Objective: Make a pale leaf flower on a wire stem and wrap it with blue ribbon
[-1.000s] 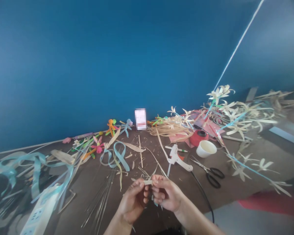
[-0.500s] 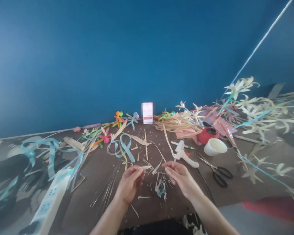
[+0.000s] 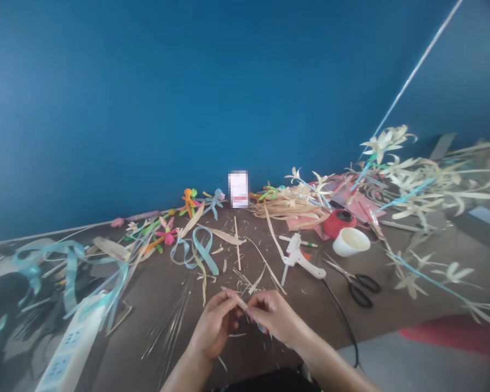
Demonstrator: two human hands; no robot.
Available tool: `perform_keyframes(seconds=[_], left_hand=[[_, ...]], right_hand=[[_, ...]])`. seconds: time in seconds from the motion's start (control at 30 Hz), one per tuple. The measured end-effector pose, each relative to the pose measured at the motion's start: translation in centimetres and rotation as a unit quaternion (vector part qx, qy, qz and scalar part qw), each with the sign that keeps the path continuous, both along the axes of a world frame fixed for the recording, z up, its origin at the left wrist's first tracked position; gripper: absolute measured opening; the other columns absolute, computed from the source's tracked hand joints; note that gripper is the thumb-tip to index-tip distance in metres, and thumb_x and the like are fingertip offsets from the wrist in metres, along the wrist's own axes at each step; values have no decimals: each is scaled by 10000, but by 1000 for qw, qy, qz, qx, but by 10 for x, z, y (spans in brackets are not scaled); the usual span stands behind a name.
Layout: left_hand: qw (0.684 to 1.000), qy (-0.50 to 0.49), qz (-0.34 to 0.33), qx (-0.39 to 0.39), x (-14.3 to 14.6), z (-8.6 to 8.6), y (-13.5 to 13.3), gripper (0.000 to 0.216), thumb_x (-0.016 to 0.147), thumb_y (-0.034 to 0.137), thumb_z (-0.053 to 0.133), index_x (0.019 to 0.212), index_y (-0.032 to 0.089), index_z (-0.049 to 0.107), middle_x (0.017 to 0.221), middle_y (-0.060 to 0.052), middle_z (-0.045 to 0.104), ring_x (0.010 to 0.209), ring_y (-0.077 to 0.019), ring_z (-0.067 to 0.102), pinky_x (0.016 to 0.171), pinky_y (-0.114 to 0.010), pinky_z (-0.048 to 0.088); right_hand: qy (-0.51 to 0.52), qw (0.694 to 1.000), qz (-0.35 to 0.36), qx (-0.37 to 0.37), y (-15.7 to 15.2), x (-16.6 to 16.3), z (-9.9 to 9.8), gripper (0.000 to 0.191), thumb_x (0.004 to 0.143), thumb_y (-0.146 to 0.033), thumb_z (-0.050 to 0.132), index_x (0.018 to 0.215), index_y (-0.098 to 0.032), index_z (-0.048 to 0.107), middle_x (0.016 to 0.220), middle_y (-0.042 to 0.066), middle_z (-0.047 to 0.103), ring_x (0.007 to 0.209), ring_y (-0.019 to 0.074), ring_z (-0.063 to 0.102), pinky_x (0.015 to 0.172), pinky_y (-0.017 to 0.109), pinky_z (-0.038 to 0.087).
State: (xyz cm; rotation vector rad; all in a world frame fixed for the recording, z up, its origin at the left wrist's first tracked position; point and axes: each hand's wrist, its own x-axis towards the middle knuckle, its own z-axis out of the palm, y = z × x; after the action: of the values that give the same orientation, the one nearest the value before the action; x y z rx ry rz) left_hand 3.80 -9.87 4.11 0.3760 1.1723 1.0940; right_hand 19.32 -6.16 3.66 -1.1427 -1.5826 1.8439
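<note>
Low in the middle of the view, my left hand (image 3: 214,326) and my right hand (image 3: 274,317) meet over the brown table (image 3: 392,316). Both pinch a short pale leaf strip (image 3: 242,302) between thumb and fingertips, the left at its near end, the right at its far end. Small pale trimmings (image 3: 249,283) lie scattered on the table just beyond my fingers. A bundle of thin wires (image 3: 172,321) lies to the left of my left hand.
A white glue gun (image 3: 299,260) with a black cord, black-handled scissors (image 3: 356,283), a white cup (image 3: 350,242) and a red spool (image 3: 338,222) sit to the right. Pale leaf flowers (image 3: 408,179) pile at the right, blue ribbons (image 3: 198,250) and a white power strip (image 3: 67,348) at the left.
Half a second ago my right hand was apart from the strip held by my left; now it has come back and pinches the strip too. The view shifted slightly.
</note>
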Motion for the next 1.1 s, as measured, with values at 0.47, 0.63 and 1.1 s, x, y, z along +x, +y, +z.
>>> perform_keyframes(seconds=[0.47,0.63,1.1], left_hand=[[999,46,0,18,13,-1,3,198,673,329,674,739,153,613,574,27,500,505,-70,429,418,-158,309],[998,45,36,30,4,6,8,183,694,332,649,741,175,569,783,-20,623,512,-67,486,408,-156,319],[991,104,58,61,-2,14,6,211,654,274,669,810,153,596,777,-17,626,571,-93,563,455,-170,381]], right_hand=[[5,994,-72,81,0,-4,3,217,761,-251,543,573,-142,552,520,-40,482,491,68,411,468,169,311],[-54,991,-41,115,-1,22,8,201,784,-263,507,639,-148,585,560,-24,535,530,94,466,501,185,338],[-422,846,24,325,82,-45,18,308,784,-344,515,990,-120,568,903,145,654,822,249,623,696,312,432]])
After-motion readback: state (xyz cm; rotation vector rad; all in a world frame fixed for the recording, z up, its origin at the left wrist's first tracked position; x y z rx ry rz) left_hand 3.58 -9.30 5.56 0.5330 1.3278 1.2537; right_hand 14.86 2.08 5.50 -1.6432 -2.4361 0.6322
